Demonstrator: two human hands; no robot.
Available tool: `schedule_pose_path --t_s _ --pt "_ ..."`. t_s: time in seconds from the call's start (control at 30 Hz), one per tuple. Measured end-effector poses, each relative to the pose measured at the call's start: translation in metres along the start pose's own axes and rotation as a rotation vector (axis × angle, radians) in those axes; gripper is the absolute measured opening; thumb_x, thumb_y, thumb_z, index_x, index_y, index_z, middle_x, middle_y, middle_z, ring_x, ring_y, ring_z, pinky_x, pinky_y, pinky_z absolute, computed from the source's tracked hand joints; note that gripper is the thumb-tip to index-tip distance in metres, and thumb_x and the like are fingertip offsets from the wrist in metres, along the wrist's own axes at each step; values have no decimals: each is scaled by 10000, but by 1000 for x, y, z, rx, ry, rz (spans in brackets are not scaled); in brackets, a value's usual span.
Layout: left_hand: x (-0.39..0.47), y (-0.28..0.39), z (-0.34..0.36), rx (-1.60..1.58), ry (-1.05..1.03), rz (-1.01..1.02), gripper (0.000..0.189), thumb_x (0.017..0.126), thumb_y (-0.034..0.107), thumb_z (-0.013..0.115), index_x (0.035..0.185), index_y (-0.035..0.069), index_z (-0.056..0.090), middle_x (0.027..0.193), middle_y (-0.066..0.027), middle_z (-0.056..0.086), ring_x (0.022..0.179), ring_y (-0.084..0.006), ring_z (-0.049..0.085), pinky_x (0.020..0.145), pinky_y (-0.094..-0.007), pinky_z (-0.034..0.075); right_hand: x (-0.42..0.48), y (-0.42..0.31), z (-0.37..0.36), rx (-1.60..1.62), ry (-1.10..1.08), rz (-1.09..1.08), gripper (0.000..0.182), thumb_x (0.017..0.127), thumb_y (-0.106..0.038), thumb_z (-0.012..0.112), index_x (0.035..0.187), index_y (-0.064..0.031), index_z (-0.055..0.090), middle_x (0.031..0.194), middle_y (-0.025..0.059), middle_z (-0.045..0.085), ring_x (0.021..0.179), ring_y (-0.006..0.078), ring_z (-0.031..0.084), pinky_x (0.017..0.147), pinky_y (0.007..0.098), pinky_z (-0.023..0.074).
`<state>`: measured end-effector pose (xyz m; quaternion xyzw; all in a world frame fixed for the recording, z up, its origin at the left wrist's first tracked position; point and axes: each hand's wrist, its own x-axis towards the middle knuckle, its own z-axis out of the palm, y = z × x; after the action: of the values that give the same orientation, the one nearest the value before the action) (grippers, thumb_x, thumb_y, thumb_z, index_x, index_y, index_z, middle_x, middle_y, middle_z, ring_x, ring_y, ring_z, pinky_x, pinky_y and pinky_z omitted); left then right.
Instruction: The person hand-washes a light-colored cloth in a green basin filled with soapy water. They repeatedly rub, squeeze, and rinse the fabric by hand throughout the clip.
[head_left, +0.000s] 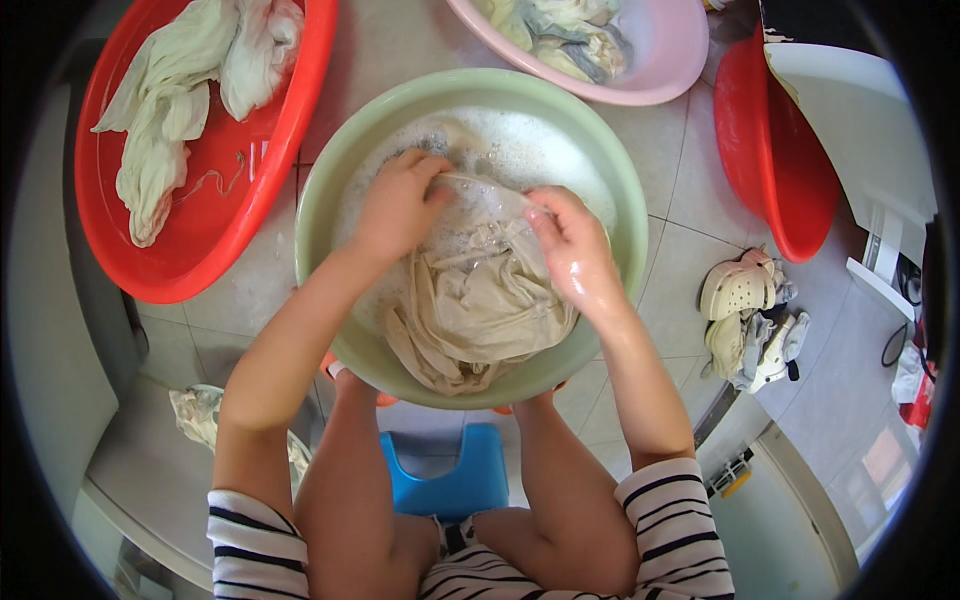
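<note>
A pale green plastic basin (315, 225) in front of me holds soapy water (525, 142) with foam along its far side. In it lies a bunched beige cloth garment (487, 300), partly out of the water. My right hand (574, 244) pinches an edge of the wet cloth between thumb and fingers at the basin's right. My left hand (405, 202) is at the upper left, fingers curled over the cloth's far edge; the fingertips are partly hidden. Between both hands the edge is stretched in a band.
A red basin (232, 262) with pale wet clothes (161, 135) stands at the left. A pink basin (652, 86) of soaking clothes (577, 37) is beyond. At the right are another red basin (802, 187) and clogs (739, 285) beside socks. A blue stool (450, 487) is beneath me.
</note>
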<state>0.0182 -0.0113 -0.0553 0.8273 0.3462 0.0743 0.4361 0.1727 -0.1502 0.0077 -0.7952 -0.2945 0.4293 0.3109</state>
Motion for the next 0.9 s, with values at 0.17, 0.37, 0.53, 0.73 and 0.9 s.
schedule_pose_path --t_s 0.17,0.37,0.53,0.73,0.9 --pt "-3 0 -12 -895 -392 -510 197 898 181 564 1050 56 570 887 28 581 817 -56 499 754 -221 409 11 3 -14 854 -64 354 179 901 -203 516 908 -30 562 810 2 566 797 102 516 750 218 402" --pt "17 0 10 -575 -66 -351 238 910 263 530 1009 54 588 832 -46 625 659 -148 554 630 -296 455 52 25 26 396 72 117 244 843 -250 613 907 -15 624 761 56 615 688 154 559 658 277 447" --pt "30 -32 39 -61 -43 -221 225 879 208 547 980 13 595 770 -150 608 650 -295 555 660 -335 468 65 44 60 -305 351 -14 193 850 -242 532 911 -71 598 726 159 625 673 339 601 623 426 461" --pt "30 -52 59 -293 93 -271 167 825 140 568 933 26 625 727 -156 615 673 -332 577 663 -381 473 74 31 65 -261 249 174 221 864 -272 529 946 -73 581 745 153 610 759 283 598 656 404 466" --pt "0 54 12 -224 26 80 244 875 239 578 853 -2 614 811 -127 642 726 -174 599 651 -341 464 58 -6 68 1292 171 279 276 905 -304 527 941 -38 594 784 46 594 689 140 530 652 330 453"
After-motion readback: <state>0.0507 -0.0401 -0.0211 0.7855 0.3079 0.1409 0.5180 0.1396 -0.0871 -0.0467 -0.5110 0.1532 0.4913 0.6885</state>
